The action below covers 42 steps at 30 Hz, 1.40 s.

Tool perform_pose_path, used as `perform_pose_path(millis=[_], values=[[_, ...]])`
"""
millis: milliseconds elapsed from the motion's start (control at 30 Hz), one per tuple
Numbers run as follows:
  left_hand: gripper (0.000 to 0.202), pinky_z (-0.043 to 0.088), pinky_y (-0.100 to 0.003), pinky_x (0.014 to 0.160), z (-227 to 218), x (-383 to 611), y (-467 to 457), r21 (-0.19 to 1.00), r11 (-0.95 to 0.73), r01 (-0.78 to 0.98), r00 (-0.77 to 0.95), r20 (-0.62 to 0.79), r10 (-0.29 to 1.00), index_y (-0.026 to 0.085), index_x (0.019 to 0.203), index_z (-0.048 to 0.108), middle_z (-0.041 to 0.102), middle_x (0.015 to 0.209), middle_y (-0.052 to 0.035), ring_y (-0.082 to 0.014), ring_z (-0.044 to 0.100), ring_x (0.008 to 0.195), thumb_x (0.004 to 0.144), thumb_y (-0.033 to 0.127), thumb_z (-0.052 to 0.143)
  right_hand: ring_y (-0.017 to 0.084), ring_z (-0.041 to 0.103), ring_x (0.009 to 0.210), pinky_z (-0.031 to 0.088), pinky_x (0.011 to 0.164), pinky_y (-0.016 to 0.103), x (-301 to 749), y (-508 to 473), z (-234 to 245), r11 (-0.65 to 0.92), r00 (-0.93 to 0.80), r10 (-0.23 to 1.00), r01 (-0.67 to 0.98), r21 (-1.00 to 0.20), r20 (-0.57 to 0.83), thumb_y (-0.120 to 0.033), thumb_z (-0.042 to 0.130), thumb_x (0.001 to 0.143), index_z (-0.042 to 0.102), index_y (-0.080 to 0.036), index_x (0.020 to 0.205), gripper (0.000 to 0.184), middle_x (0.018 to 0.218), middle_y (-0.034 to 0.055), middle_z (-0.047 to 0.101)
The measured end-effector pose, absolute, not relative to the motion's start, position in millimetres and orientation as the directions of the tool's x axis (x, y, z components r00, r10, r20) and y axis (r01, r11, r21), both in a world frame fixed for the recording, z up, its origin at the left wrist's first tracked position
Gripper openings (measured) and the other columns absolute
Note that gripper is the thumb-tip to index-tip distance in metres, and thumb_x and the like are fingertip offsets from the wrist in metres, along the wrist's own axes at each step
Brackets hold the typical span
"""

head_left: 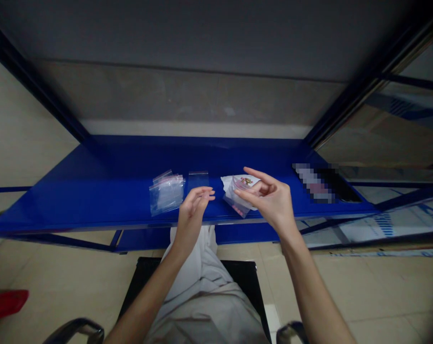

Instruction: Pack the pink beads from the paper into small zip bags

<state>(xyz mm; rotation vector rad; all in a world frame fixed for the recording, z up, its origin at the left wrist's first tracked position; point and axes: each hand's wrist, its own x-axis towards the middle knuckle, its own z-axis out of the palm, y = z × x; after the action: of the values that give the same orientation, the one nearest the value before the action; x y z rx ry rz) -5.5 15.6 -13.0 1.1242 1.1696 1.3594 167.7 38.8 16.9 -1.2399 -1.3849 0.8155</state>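
My left hand [195,205] hovers over the front edge of the blue shelf, its fingers loosely bent and pointing right, with nothing visible in them. Just beyond it lies a single clear zip bag [198,178]. To its left is a loose pile of clear zip bags [167,192]. My right hand [273,198] is over a white sheet of paper [227,181], thumb and index finger spread apart. Small brass-coloured pieces [248,181] show between them. A clear bag with small pink pieces [240,210] sits by the paper; whether the hand touches it is unclear.
The blue shelf [94,191] has upright posts at both ends. A dark flat object [341,186], partly blurred out, lies at its right end. Wrapped panels [388,222] stand to the right. Below are a black chair [248,286] and a red object [5,306].
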Motion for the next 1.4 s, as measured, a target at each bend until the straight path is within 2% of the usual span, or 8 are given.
perform_pose_path(millis=[267,500,733,933,1067,1200,1300,1400], values=[[0.027,0.043,-0.031,0.089,-13.3,-11.6,12.9,0.992,-0.062,-0.107,-0.093,0.052,0.994,0.017,0.096,0.061,0.068,0.101,-0.0076,-0.0196,0.064,0.096,0.086,0.039,0.05,0.018,0.069,0.074,0.057,0.068,0.028,170.3,41.5,15.4,0.16,-0.006,0.987,0.105,-0.982,0.16,-0.032,0.074,0.068,0.059,-0.014,0.115,0.052,0.08,0.0054,0.072],[0.03,0.044,-0.029,0.09,-6.3,-12.7,11.7,0.993,-0.106,-0.06,-0.039,0.103,0.994,0.016,0.104,0.06,0.067,0.106,-0.0088,-0.0194,0.061,0.102,0.085,0.038,0.053,0.018,0.068,0.06,0.057,0.06,0.028,168.5,41.7,19.1,0.199,-0.021,0.98,0.12,-0.973,0.198,-0.028,0.083,0.055,0.05,-0.019,0.118,0.072,0.06,-0.0037,0.067],[0.039,0.054,-0.028,0.061,-9.2,1.5,21.8,0.99,0.091,-0.111,0.251,-0.061,0.966,0.013,0.103,0.06,0.07,0.08,-0.0054,-0.0157,0.067,0.061,0.072,0.036,0.068,0.016,0.068,0.064,0.056,0.061,0.027,162.8,38.4,21.8,0.167,-0.128,0.979,0.053,-0.984,0.16,-0.031,0.075,0.066,0.048,-0.022,0.119,0.06,0.072,-0.0013,0.069],[0.026,0.054,-0.027,0.06,-13.7,9.9,20.5,0.972,0.155,-0.175,0.359,-0.084,0.93,0.012,0.087,0.067,0.071,0.07,-0.0057,-0.0145,0.067,0.057,0.076,0.035,0.065,0.014,0.064,0.056,0.05,0.052,0.024,163.6,38.7,19.6,0.234,-0.158,0.965,0.161,-0.959,0.209,-0.035,0.075,0.066,0.054,-0.019,0.111,0.053,0.063,-0.0029,0.066],[0.027,0.056,-0.03,0.062,-11.3,6.0,19.7,0.967,0.175,-0.183,0.263,-0.123,0.957,0.011,0.08,0.067,0.072,0.071,-0.007,-0.016,0.068,0.058,0.073,0.038,0.067,0.014,0.063,0.062,0.047,0.055,0.024,187.8,43.8,23.2,0.311,-0.108,0.948,0.497,-0.81,0.298,-0.042,0.065,0.077,0.064,-0.02,0.102,0.033,0.074,0.0015,0.069],[0.027,0.056,-0.029,0.065,-14.0,1.6,18.3,0.96,0.216,-0.18,0.195,-0.181,0.964,0.012,0.075,0.064,0.073,0.075,-0.0075,-0.017,0.069,0.063,0.07,0.037,0.071,0.015,0.064,0.066,0.041,0.054,0.024,222.8,49.7,21.0,0.165,-0.036,0.957,0.882,-0.441,0.287,-0.036,0.06,0.08,0.071,-0.027,0.086,0.016,0.088,0.0005,0.072],[0.027,0.055,-0.029,0.065,-16.9,2.6,15.6,0.952,0.238,-0.194,0.206,-0.197,0.958,0.013,0.071,0.061,0.073,0.075,-0.0073,-0.0172,0.07,0.064,0.069,0.037,0.072,0.017,0.065,0.07,0.04,0.056,0.024,240.4,56.5,10.0,0.055,-0.01,0.989,0.951,-0.305,0.149,-0.031,0.062,0.077,0.073,-0.032,0.082,0.012,0.086,-0.0017,0.073],[0.029,0.056,-0.031,0.064,-15.9,6.0,12.1,0.939,0.262,-0.222,0.195,-0.221,0.956,0.014,0.067,0.057,0.073,0.071,-0.0059,-0.0182,0.07,0.062,0.066,0.038,0.074,0.018,0.066,0.076,0.042,0.06,0.025,246.4,64.2,-3.3,0.002,-0.001,1.0,0.956,-0.293,0.003,-0.026,0.066,0.072,0.074,-0.034,0.083,0.016,0.086,-0.0041,0.073]])
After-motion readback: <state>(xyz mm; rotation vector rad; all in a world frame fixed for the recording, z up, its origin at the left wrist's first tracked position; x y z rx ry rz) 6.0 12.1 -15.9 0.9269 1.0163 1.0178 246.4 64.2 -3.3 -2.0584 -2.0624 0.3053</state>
